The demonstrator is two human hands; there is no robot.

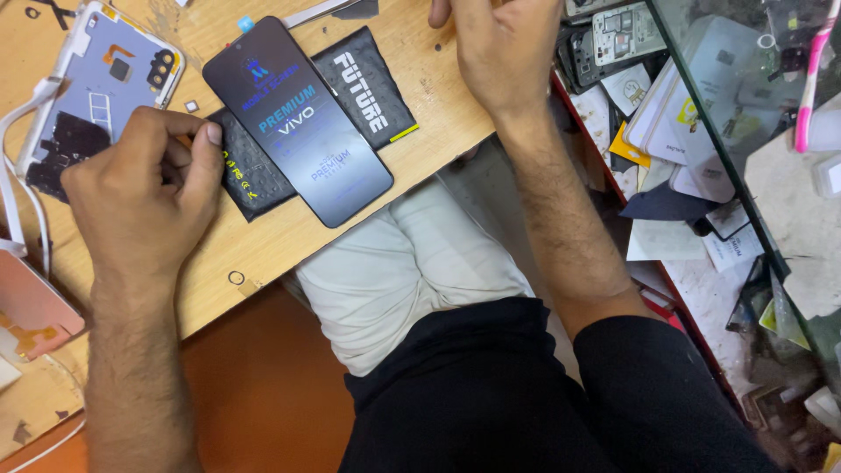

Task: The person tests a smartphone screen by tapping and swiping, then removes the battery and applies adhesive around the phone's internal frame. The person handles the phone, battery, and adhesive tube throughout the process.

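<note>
Closest to the lens are the person's own lap and black sleeve, with pale trousers showing under the edge of the wooden workbench [263, 254]. The left hand [144, 188] is curled in a loose fist, fingers folded in against the thumb, resting at the corner of a black padded pouch [254, 171]; whether it pinches something small I cannot tell, though it looks placed to pin the pouch down. On that pouch, lying slantwise, sits a new black phone screen [298, 123] with its printed protective film on, the soft pouch likely serving as a cushion for the glass. The right hand [504, 48] reaches to the far edge of the bench, fingers bent and partly out of frame, so what they grasp is hidden. At the left lies an opened phone body [101, 96], back cover off, white cable [17, 166] beside it. To the right, a shelf [666, 158] is crammed with spare parts, and a pink toothbrush [810, 79] lies on glass
</note>
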